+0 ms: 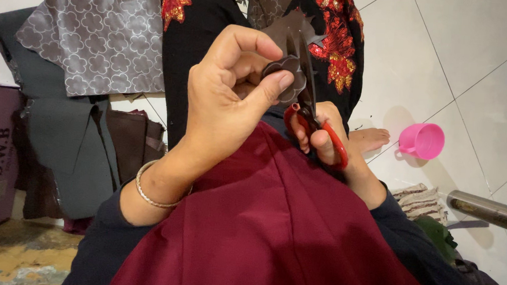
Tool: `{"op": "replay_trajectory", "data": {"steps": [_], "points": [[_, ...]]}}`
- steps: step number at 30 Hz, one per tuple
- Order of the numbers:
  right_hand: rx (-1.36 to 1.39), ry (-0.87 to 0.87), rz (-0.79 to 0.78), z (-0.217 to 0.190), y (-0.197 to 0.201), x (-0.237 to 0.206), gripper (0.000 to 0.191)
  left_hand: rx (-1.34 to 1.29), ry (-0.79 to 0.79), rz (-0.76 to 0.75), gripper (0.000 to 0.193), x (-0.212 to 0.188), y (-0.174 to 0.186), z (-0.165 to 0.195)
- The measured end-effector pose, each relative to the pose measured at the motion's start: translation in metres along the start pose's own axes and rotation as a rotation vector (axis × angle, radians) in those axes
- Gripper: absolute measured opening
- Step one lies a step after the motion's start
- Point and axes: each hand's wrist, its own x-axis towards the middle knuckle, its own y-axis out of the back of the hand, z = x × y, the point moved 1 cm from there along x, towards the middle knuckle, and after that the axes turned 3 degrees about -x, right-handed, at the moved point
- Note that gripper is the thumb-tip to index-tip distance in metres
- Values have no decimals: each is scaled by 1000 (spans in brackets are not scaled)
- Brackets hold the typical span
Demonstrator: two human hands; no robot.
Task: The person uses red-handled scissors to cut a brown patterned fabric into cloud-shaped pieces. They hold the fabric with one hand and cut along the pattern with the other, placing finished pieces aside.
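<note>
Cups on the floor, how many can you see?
1. A pink cup sits on the white tiled floor to the right, beside a bare foot. Others may be hidden behind the cloth and hands.

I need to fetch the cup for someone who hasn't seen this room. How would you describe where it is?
Look at the white tiled floor on the right, just past the bare foot. The small pink cup lies there on its side, the only bright pink thing around.

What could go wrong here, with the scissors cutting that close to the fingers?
1. The red-handled scissors in the right hand cut the small brown flower-shaped fabric piece right beside the left hand thumb pinching it; a slip might nick it.
2. The piece is held only at its edge, so the cut may wander.
</note>
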Motion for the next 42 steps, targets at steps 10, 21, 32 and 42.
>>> {"op": "replay_trajectory", "data": {"steps": [10, 21, 32, 42], "points": [[-72, 120, -29, -6, -3, 5, 87, -27, -20, 4, 23, -1, -2, -5], [-21, 73, -6, 2, -4, 0, 85, -41, -18, 11, 24, -2, -5, -6], [141, 110, 212, 8, 8, 6, 77, -113, 16, 0, 30, 10, 10, -10], [92, -41, 223, -22, 17, 55, 15, -5, 96, -25, 14, 29, 25, -29]]}}
